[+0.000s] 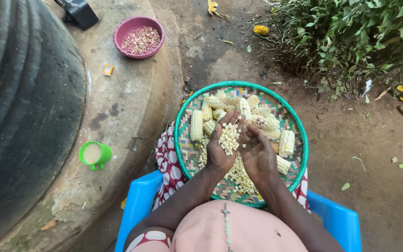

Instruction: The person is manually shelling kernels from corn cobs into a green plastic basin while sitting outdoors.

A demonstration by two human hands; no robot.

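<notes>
Left hand cups maize kernels over basket.

Person seen from above: both forearms bare, no sleeves below the elbow. Left hand and right hand carry no rings, watch or gloves. Torso wears a pale pink garment. A light beaded necklace with small cross hangs down its centre.
</notes>
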